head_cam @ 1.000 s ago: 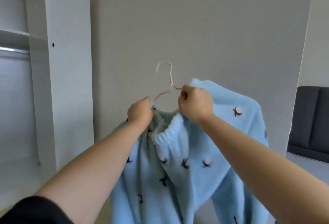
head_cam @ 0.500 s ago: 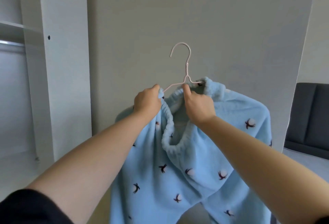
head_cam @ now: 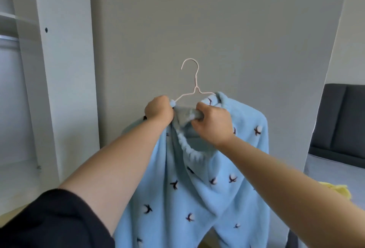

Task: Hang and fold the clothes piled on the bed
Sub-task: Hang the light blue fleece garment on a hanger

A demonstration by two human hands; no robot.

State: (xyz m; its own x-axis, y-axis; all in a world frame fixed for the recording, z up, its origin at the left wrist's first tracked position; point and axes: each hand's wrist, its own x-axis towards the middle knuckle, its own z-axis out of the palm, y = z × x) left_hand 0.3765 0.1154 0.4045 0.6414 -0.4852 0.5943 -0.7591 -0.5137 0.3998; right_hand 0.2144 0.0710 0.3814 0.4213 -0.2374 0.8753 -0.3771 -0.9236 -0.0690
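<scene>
Fleece pajama pants half on a hanger, head cam.

Head view: I've got the left hand up in front of the grey wall, fingers curled tight round the left end of the pale wire hanger plus a bit of blue fleece. Over on the right hand the fingers are clamped on the bunched elastic waistband, just under the hanger's right arm. Everything else of the pants hangs down between both forearms. White wardrobe off left, yellow cloth low right.
</scene>
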